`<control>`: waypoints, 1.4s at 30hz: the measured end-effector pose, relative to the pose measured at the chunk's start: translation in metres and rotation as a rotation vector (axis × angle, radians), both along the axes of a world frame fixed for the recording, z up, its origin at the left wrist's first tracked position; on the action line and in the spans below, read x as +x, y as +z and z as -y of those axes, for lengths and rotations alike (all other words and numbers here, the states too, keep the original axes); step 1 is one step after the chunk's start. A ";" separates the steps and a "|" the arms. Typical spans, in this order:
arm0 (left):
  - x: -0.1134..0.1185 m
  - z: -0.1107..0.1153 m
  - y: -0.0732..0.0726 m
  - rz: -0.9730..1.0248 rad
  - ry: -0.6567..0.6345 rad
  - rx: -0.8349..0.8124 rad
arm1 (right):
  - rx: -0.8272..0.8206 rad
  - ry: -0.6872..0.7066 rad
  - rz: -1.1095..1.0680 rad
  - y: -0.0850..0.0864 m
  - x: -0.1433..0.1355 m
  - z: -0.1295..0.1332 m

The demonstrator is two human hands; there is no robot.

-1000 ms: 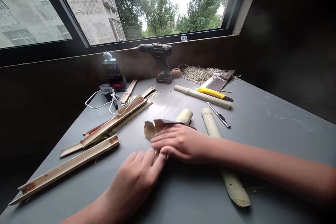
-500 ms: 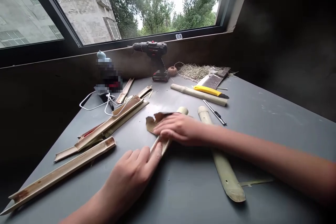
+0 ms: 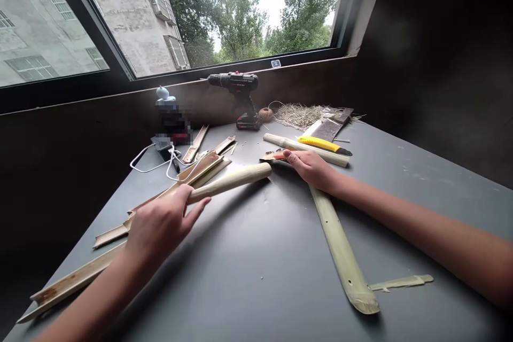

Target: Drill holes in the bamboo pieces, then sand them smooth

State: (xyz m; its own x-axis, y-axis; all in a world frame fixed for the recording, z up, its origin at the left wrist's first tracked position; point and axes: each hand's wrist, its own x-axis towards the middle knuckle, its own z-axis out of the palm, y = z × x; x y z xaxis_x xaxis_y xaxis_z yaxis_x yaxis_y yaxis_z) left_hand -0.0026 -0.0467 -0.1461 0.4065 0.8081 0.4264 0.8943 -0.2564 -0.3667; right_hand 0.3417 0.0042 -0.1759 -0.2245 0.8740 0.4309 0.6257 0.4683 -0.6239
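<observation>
My left hand (image 3: 162, 219) is closed around one end of a pale bamboo piece (image 3: 232, 179), whose other end points right and is raised a little over the table. In my right hand (image 3: 312, 168) is a brown, ragged-edged sheet of sandpaper (image 3: 273, 155), pinched between thumb and fingers. Below the right hand lies a longer green-yellow bamboo piece (image 3: 336, 240) with small holes; its far end is hidden by that hand. Just beyond, a bamboo length (image 3: 340, 159) lies beside a yellow-handled cutter (image 3: 319, 143).
Several split bamboo halves (image 3: 76, 270) lie on the left of the grey table (image 3: 248, 299). A cordless drill (image 3: 240, 93), a ball of twine (image 3: 265, 114), straw (image 3: 298, 116) and a wide blade (image 3: 326, 127) are at the back. A white cable (image 3: 138, 168) loops on the left. A thin bamboo strip (image 3: 403, 282) is at right.
The hands have moved apart. My left hand has carried the bamboo piece left and lifted it; my right hand has moved away, up and right, taking the sandpaper off the bamboo.
</observation>
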 end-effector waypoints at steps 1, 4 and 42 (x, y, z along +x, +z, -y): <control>-0.005 -0.005 0.004 -0.040 0.051 0.033 | -0.010 -0.005 -0.017 0.000 0.000 0.000; -0.016 -0.017 0.014 -0.128 0.141 0.063 | -0.031 -0.013 -0.052 0.000 0.002 0.001; 0.032 0.059 -0.012 0.179 -0.828 -0.554 | 0.148 0.026 -0.113 0.015 -0.002 0.017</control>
State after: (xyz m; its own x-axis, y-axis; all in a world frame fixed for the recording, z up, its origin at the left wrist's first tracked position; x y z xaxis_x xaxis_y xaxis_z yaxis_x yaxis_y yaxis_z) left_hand 0.0294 -0.1056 -0.1581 0.8957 0.4038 0.1864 0.3885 -0.9144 0.1137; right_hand 0.3401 -0.0129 -0.1614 -0.1890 0.7939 0.5779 0.5418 0.5751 -0.6129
